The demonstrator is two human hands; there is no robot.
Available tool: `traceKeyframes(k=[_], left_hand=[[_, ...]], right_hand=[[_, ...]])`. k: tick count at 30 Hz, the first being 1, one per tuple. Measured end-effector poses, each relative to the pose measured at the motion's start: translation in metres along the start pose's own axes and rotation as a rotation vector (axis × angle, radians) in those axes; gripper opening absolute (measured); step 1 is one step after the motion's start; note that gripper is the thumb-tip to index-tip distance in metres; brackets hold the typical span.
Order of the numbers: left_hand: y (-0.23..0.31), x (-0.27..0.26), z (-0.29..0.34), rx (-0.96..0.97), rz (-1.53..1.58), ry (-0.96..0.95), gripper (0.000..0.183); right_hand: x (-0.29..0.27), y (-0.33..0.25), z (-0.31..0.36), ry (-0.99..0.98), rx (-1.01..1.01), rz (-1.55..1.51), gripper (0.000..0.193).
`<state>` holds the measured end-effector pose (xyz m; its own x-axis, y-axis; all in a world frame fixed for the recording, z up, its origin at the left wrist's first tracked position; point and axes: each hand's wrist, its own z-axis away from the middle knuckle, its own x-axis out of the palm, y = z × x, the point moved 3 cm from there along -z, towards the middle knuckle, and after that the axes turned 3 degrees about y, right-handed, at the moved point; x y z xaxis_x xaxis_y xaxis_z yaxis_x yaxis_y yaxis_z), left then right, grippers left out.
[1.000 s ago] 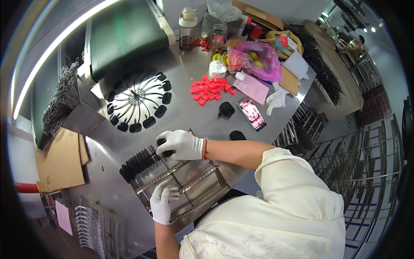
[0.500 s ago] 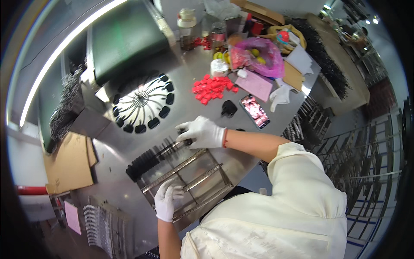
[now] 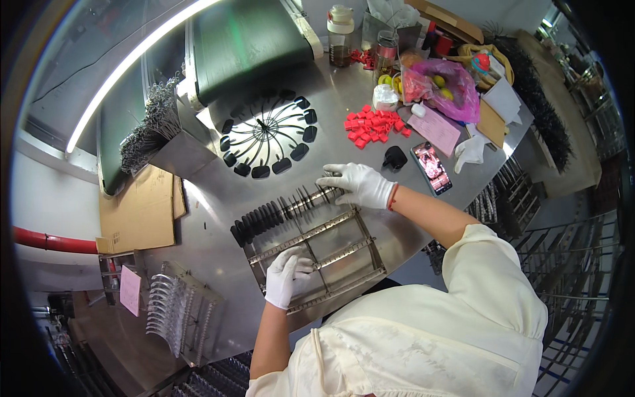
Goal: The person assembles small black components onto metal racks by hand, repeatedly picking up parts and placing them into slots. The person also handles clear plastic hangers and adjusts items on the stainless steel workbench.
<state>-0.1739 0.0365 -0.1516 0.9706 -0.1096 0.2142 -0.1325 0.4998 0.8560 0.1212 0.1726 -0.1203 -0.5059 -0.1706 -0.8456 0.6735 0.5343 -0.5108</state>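
Note:
A metal frame rack (image 3: 344, 250) lies on the steel table in front of me. Thin black rounded pieces stand in a row (image 3: 264, 221) along its far bar, packed tightly at the left and spaced wider at the right. My right hand (image 3: 364, 186), white-gloved, curls its fingers around a black piece at the row's right end; the fingers partly hide it. Over the rack's near left part is my left hand (image 3: 286, 274), also gloved, its fingers loosely bent and apart with nothing visible in them. Beyond the row, black paddle-shaped pieces with curved stems form a ring (image 3: 281, 165).
Red small blocks (image 3: 374, 126), a black plug-like object (image 3: 395, 157) and a phone (image 3: 431, 169) lie at the right. Behind them are a pink bag (image 3: 456, 86) and bottles (image 3: 340, 36). Cardboard (image 3: 139, 212) and a rack of clear curved pieces (image 3: 175, 311) stand at the left.
The view has shifted, so the whole scene sits farther right and a little higher. My right hand stays at the row's right end, its fingers slightly repositioned. My left hand stays by the rack.

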Motion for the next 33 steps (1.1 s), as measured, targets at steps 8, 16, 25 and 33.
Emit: traceKeyframes(k=[8, 16, 25, 33], left_hand=[[0.034, 0.02, -0.018, 0.322, -0.247, 0.139, 0.029], [0.038, 0.003, -0.005, 0.304, -0.157, 0.179, 0.028], [0.054, -0.084, -0.003, 0.282, 0.014, 0.331, 0.032], [0.147, -0.183, -0.048, 0.567, -0.055, 0.671, 0.024]], right_hand=[[-0.025, -0.027, 0.014, 0.378, 0.19, -0.306, 0.08], [0.019, -0.045, -0.019, 0.052, -0.068, 0.173, 0.075], [0.019, -0.061, -0.033, -0.072, 0.006, 0.287, 0.078], [0.004, -0.131, 0.01, 0.332, 0.017, 0.273, 0.08]])
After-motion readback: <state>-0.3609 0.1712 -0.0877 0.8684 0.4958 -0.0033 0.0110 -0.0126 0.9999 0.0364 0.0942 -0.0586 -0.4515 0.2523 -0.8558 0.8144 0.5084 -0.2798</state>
